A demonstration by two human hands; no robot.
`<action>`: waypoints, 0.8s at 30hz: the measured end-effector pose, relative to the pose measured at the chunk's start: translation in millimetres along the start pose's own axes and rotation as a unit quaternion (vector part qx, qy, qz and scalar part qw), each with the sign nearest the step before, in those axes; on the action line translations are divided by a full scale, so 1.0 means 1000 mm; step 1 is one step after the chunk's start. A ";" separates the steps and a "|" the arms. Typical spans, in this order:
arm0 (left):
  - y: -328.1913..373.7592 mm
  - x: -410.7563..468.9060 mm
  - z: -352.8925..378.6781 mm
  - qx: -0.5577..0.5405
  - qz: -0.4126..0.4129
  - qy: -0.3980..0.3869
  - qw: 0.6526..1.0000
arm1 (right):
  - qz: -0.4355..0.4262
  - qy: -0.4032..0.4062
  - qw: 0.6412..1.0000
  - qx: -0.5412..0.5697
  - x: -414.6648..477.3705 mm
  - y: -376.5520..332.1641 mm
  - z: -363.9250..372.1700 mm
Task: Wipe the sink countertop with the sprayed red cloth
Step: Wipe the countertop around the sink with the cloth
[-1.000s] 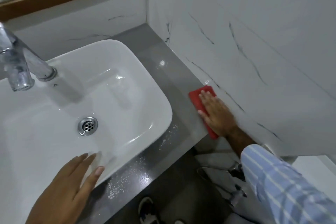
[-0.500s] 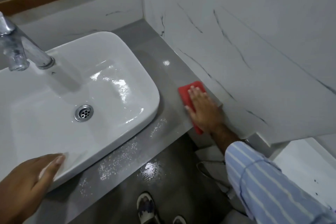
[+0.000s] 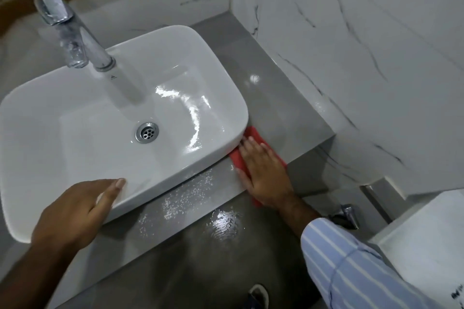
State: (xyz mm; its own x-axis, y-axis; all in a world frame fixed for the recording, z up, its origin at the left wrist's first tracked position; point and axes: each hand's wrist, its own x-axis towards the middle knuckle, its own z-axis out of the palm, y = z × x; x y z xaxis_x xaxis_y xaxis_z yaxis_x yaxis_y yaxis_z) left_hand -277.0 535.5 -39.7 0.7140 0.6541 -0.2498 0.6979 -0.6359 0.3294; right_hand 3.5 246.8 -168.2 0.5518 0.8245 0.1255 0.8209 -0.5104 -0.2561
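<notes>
A grey countertop carries a white basin. My right hand lies flat on the red cloth and presses it onto the countertop against the basin's right front corner. Most of the cloth is hidden under the palm. Red edges show at the fingertips and near the wrist. White spray droplets speckle the front strip of the countertop, left of the cloth. My left hand rests on the basin's front rim with its fingers curled over the edge.
A chrome tap stands at the back of the basin, and a drain sits in its middle. White marble wall bounds the countertop on the right. A wood-framed mirror is at the top left. Wet grey floor lies below.
My right hand has slid the red cloth leftward from the marble wall across the countertop to the basin's corner. My left hand stays on the basin's front rim while the view shifted.
</notes>
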 end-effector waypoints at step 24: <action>-0.069 -0.027 -0.027 0.154 0.112 0.057 0.980 | 0.177 0.117 0.977 -0.007 -0.025 -0.130 0.041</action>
State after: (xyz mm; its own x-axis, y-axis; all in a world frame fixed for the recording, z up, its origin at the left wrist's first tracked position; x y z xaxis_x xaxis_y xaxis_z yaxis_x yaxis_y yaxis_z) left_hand -346.1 572.9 -31.3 0.8530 0.5134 -0.0938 0.5200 -0.8513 0.0702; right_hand -122.8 302.2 -177.3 0.8194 0.5172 0.2473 0.5727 -0.7584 -0.3112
